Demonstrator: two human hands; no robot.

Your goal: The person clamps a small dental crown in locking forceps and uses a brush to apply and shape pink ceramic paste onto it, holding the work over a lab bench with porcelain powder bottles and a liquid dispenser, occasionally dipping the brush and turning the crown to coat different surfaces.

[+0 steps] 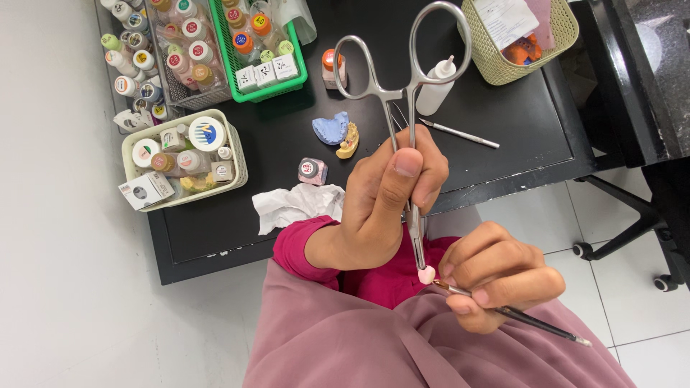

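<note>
My left hand point(388, 197) grips a pair of steel forceps point(404, 93) by the shaft, ring handles pointing up and away. The forceps' jaws clamp a small pinkish-white tooth-shaped piece point(427, 274) just above my lap. My right hand point(496, 276) holds a thin dark-handled brush point(532, 322) like a pen, its tip touching the underside of the small piece. Both hands are close together over mauve cloth point(345, 338).
A black table point(503, 115) holds a blue dental cast point(330, 128), a yellow cast point(349, 141), small jars point(312, 171), crumpled tissue point(295, 206), a white squeeze bottle point(435, 88), a metal tool point(460, 134), and baskets of small bottles point(183, 159). A chair base point(625, 237) stands right.
</note>
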